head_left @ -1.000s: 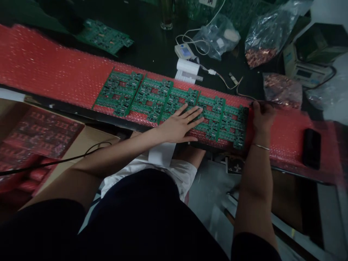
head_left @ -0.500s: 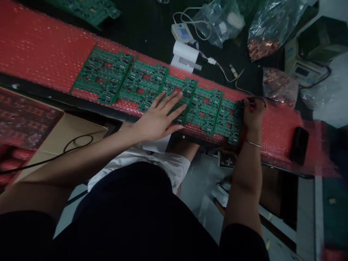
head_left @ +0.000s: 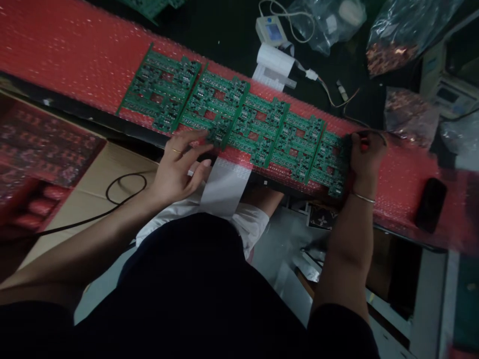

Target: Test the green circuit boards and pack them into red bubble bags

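Several green circuit boards (head_left: 256, 129) lie in a slanting row on red bubble wrap (head_left: 86, 55). My left hand (head_left: 181, 162) is at the front edge of the row, its fingers spread and slightly bent. Its fingertips reach the lower edge of the second board (head_left: 213, 102) from the left; whether they touch it I cannot tell. My right hand (head_left: 368, 154) is closed at the right end of the row, beside the last board (head_left: 331, 159). A bit of red and something dark show in its fingers; the rest is hidden.
Behind the row are a small white device with a screen (head_left: 272, 31), a paper roll (head_left: 275, 59) and bags of copper-coloured parts (head_left: 391, 57). A black phone-like object (head_left: 431, 204) lies at right. A cardboard box (head_left: 123, 169) stands below left.
My left hand has moved left and toward me, off the middle boards to the front edge. My right hand stays closed at the last board. The whole view has shifted a little.
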The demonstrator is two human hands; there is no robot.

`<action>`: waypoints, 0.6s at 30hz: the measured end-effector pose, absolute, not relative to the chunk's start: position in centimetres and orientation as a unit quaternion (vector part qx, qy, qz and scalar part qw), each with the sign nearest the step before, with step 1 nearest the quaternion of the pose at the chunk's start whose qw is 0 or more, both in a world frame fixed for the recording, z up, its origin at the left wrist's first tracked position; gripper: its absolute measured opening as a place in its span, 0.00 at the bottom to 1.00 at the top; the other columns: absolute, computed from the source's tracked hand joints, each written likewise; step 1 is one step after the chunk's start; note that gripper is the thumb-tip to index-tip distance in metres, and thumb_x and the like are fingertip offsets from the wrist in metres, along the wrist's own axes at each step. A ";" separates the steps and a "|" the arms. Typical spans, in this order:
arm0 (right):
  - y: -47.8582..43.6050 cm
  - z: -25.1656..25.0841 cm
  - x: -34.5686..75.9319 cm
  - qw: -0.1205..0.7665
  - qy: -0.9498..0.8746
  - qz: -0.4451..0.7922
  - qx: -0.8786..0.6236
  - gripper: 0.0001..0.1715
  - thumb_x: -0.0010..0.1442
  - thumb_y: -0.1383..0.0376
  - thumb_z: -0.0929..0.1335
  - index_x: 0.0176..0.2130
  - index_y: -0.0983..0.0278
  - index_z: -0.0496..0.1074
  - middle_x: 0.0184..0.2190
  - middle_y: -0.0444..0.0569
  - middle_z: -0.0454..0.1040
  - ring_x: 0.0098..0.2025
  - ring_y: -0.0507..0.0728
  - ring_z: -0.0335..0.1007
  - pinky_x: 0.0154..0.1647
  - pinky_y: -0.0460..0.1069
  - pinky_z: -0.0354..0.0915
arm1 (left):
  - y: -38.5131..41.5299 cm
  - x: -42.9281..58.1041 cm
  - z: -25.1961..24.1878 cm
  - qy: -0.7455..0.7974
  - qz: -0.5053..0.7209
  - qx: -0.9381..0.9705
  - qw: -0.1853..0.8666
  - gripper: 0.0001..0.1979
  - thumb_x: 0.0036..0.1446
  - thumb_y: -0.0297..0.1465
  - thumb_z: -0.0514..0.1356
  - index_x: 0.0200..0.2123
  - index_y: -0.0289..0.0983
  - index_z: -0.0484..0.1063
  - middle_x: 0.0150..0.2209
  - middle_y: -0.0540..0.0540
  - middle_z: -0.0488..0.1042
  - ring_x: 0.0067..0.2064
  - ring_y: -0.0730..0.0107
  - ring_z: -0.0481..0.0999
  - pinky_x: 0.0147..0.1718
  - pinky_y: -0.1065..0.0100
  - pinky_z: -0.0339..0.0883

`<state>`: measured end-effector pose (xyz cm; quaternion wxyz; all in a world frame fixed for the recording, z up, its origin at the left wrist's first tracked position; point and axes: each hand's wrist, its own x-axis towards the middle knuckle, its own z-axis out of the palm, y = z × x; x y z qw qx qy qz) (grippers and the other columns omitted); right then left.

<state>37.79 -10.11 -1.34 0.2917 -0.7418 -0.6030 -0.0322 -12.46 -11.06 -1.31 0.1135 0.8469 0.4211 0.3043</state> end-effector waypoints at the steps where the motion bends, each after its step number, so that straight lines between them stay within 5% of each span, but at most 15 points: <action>1: -10.1 -1.3 37.8 0.287 -0.603 -0.034 -0.744 0.07 0.65 0.63 0.67 0.35 0.61 0.75 0.36 0.56 0.80 0.40 0.59 0.75 0.44 0.53 0.68 | -11.4 -12.5 -1.5 0.429 0.306 0.842 0.115 0.15 0.70 0.38 0.54 0.57 0.47 0.73 0.61 0.43 0.74 0.63 0.53 0.74 0.61 0.46 0.71; 6: -9.4 -2.2 38.2 0.280 -0.579 -0.079 -0.762 0.04 0.59 0.69 0.69 0.33 0.60 0.73 0.34 0.56 0.80 0.38 0.62 0.75 0.43 0.56 0.67 | -12.6 -11.8 -3.2 0.387 0.298 0.861 0.138 0.11 0.69 0.35 0.56 0.47 0.40 0.78 0.48 0.42 0.81 0.50 0.59 0.80 0.50 0.53 0.77; 18: -9.1 -2.9 39.1 0.253 -0.571 -0.113 -0.773 0.04 0.57 0.70 0.71 0.32 0.61 0.73 0.32 0.54 0.79 0.35 0.60 0.74 0.38 0.54 0.67 | -12.2 -8.7 -6.9 0.331 0.265 0.885 0.194 0.11 0.71 0.36 0.59 0.47 0.39 0.80 0.48 0.39 0.81 0.52 0.60 0.79 0.52 0.55 0.76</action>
